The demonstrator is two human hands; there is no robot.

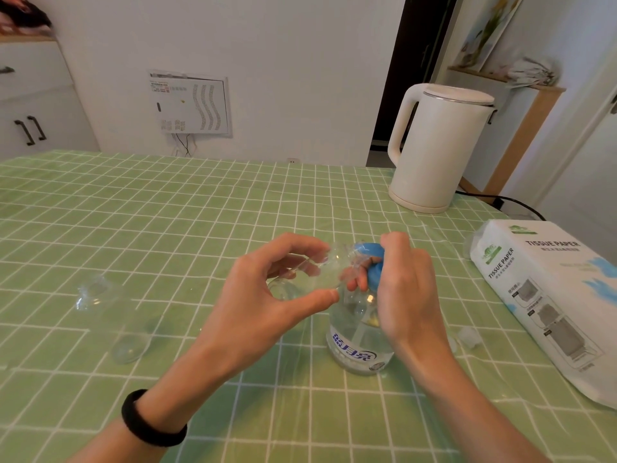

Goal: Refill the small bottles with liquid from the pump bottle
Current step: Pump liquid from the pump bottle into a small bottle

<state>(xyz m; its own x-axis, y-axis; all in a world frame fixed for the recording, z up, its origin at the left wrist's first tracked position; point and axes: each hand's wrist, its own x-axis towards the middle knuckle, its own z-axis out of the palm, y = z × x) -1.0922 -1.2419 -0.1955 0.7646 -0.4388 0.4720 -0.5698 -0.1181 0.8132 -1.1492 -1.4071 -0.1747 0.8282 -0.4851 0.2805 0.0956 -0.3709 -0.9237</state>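
A clear pump bottle (359,339) with a blue pump head (370,253) and a blue-lettered label stands on the green checked tablecloth (167,212). My left hand (267,295) holds a small clear bottle (314,272) tilted, its mouth at the pump's spout. My right hand (404,289) is curled over the pump head, fingers wrapped around its neck. Another small clear bottle (110,315) lies on its side at the left of the table. A small clear cap (469,337) lies to the right of the pump bottle.
A white electric kettle (437,145) stands at the back right, its black cord trailing off the table. A pack of tissue paper (561,302) lies along the right edge. A white cabinet (33,95) stands behind the table at the left.
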